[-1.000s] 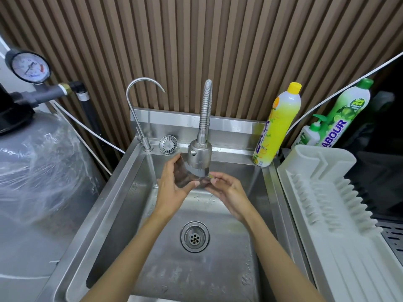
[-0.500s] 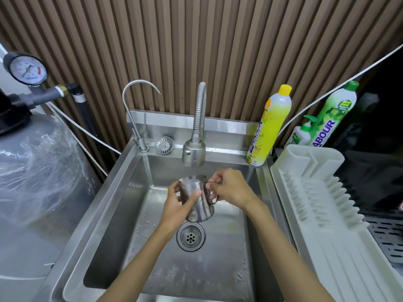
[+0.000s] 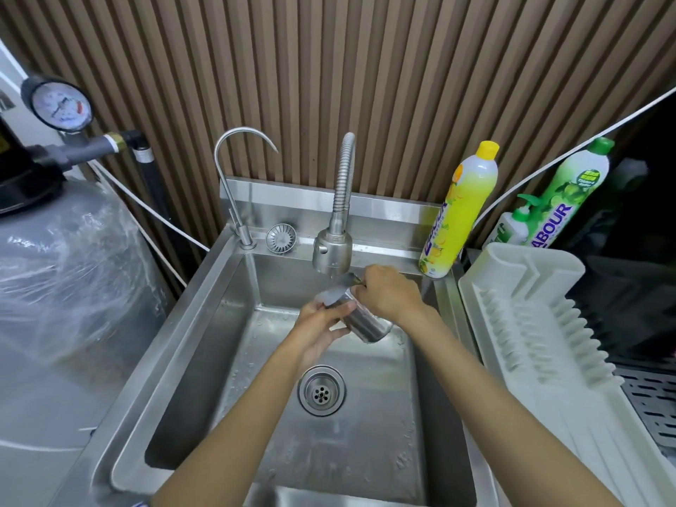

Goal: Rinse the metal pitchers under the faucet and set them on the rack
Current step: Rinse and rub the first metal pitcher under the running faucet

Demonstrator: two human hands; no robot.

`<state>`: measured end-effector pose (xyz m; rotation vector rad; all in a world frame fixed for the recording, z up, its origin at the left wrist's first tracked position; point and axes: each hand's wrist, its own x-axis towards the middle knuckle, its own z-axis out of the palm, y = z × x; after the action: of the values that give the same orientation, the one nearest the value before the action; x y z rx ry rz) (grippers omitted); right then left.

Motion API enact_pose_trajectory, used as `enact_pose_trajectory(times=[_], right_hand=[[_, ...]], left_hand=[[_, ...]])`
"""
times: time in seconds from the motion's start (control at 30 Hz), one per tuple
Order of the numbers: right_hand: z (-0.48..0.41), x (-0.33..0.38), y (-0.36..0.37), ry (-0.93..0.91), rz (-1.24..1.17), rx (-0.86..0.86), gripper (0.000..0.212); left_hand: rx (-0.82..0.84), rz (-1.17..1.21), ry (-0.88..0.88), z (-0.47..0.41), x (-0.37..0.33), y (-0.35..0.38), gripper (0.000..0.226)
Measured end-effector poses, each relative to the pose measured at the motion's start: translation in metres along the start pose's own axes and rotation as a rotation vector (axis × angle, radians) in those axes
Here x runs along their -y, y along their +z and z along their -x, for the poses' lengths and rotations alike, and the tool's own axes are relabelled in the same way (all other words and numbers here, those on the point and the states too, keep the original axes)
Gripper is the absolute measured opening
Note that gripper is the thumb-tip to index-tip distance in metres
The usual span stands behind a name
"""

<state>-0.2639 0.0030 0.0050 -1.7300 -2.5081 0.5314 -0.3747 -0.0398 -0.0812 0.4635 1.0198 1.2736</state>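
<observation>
A stainless steel sink basin [image 3: 205, 323] is seen set against a wall of brown vertical slats [image 3: 365, 86], with a round drain [image 3: 321, 390] in its floor. Right of the sink, a white plastic drying rack [image 3: 530, 323] is laid; behind the sink's right corner a yellow detergent bottle [image 3: 461, 210] is stood. A small shiny metal pitcher [image 3: 362, 318] is held over the basin, just below the head of the flexible steel faucet [image 3: 333, 250]. Its long axis is tilted, the mouth turned up and left toward the faucet, the base down and right. Its body is clasped by the left hand [image 3: 322, 323]; its upper side is gripped by the right hand [image 3: 387, 294].
</observation>
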Motion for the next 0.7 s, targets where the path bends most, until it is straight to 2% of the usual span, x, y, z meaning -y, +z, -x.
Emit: enact_pose_trajectory(times=[0.07, 0.33, 0.7], right_hand=[[-0.002, 0.006, 0.012, -0.003, 0.009, -0.030, 0.023], [0.002, 0.022, 0.055, -0.205, 0.281, -0.076, 0.023], [0.008, 0.032, 0.061, -0.431, 0.506, -0.133, 0.025]], left_hand=[[-0.026, 0.007, -0.078, -0.003, -0.001, -0.006, 0.022], [-0.148, -0.097, -0.264, -0.008, -0.002, -0.025, 0.026], [-0.182, -0.014, -0.317, -0.003, 0.006, -0.025, 0.024]])
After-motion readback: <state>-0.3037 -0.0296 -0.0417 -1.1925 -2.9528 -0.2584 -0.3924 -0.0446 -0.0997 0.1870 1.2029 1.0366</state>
